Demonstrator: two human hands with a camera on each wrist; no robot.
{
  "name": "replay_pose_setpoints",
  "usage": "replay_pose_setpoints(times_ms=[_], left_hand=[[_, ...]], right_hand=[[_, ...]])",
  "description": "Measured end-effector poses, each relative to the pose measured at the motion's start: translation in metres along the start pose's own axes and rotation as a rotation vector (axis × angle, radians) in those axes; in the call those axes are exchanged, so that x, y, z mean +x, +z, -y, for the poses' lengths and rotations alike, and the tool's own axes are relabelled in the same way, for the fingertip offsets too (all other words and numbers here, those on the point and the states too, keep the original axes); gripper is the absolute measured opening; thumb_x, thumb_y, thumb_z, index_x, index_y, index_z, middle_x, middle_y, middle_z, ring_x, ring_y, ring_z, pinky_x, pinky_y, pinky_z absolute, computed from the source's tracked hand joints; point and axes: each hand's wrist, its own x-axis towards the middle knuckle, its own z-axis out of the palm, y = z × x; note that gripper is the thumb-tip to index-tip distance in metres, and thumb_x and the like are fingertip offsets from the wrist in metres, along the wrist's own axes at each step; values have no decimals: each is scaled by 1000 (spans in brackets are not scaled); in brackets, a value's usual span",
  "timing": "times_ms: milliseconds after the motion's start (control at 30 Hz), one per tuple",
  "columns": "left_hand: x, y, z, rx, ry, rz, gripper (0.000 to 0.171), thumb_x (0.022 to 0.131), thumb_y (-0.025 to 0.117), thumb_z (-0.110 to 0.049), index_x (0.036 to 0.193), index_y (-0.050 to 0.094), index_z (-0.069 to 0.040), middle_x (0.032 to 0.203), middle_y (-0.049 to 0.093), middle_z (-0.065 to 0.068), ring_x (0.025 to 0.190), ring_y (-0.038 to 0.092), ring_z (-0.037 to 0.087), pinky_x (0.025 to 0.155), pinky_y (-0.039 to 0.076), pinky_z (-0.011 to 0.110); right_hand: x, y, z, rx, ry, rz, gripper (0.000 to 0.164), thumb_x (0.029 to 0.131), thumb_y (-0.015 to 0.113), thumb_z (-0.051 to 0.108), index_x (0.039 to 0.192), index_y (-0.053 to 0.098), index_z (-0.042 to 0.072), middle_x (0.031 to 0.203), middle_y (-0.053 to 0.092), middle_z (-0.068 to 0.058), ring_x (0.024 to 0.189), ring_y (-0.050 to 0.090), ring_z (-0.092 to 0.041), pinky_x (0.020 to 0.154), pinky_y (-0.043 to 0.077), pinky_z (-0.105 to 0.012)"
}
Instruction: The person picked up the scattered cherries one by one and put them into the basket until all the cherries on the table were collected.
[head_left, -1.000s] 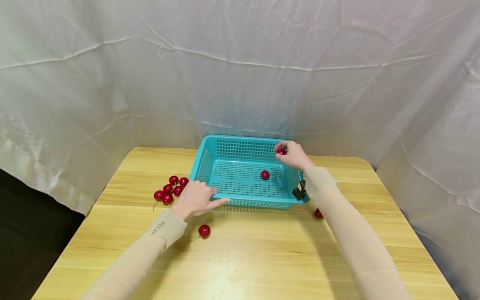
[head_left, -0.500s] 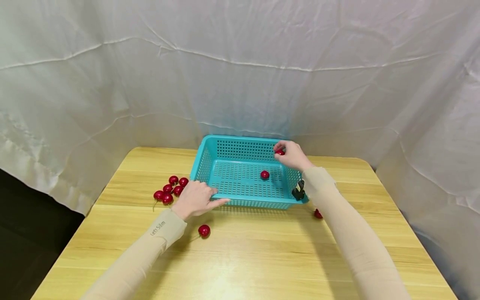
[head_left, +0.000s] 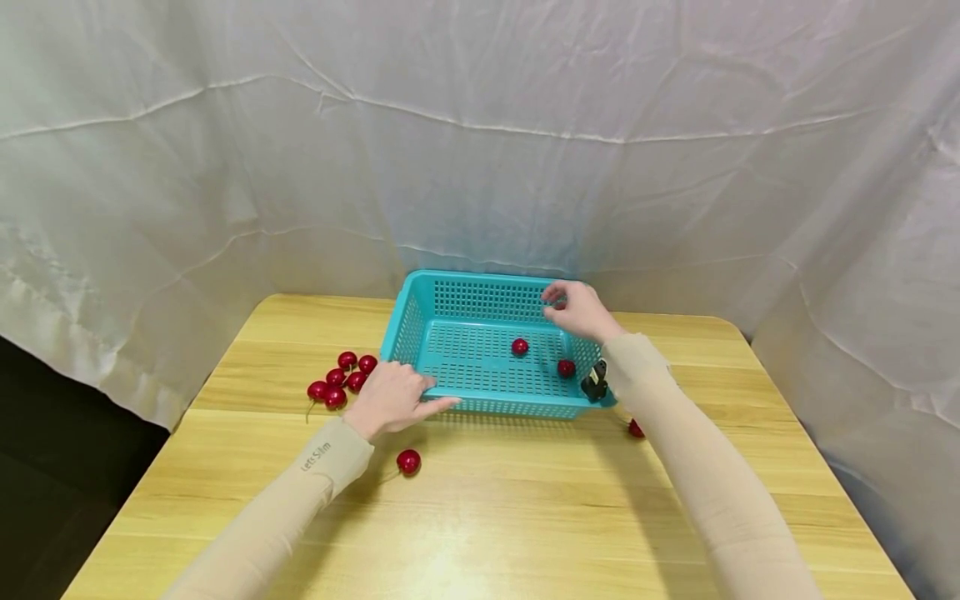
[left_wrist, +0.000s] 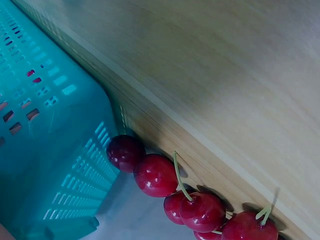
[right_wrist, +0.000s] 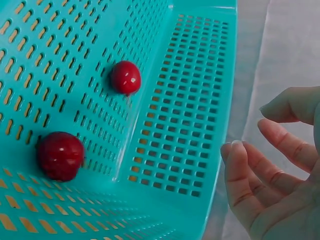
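Observation:
A teal plastic basket (head_left: 480, 393) with slotted walls stands near the table's back edge. My left hand (head_left: 390, 400) holds its near left corner, the thumb along the front side and the fingers over the rim. Over the far right corner is my right hand (head_left: 581, 312), fingers parted and loosely bent. The right wrist view shows nothing between those fingers. Two red cherries lie on the basket floor: one cherry (head_left: 520, 347) right of the middle and another cherry (head_left: 566, 368) near the right wall. The left wrist view hardly shows the left hand.
Several cherries (head_left: 335, 397) with stems cluster left of the basket. A single cherry (head_left: 408, 462) lies in front of it, and another cherry (head_left: 637, 428) sits partly behind the right forearm. A black clip-like object (head_left: 595, 383) appears at the right wrist. Pale curtain (head_left: 480, 192) hangs behind the table.
My right hand has let go of its cherry, which now lies on the basket floor near the right wall. The other cherry inside has shifted slightly left. My left hand stays put.

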Motion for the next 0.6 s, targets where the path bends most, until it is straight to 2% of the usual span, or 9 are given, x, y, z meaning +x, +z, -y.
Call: replay_pose_setpoints(times_ms=[67, 267, 600], left_hand=[[0, 0, 0, 1, 0, -1, 62, 93, 56, -64, 56, 28, -23, 49, 14, -11, 45, 13, 5, 46, 12, 20], [0, 1, 1, 7, 2, -6, 63, 94, 53, -67, 57, 26, -24, 49, 14, -11, 45, 12, 4, 46, 12, 20], [0, 2, 0, -2, -3, -6, 62, 91, 60, -62, 57, 26, -23, 49, 14, -11, 46, 12, 5, 46, 11, 20]], right_hand=[[-1, -1, 3, -8, -10, -6, 27, 98, 59, 11, 122, 61, 2, 127, 63, -19, 113, 64, -34, 94, 55, -49], [-5, -3, 11, -21, -28, 0, 25, 98, 59, 13, 122, 61, 3, 124, 64, -18, 110, 64, -33, 94, 55, -48], [-17, -12, 22, -43, -83, -3, 27, 97, 60, 14, 122, 62, 3, 124, 66, -18, 110, 66, -34, 94, 55, -49]])
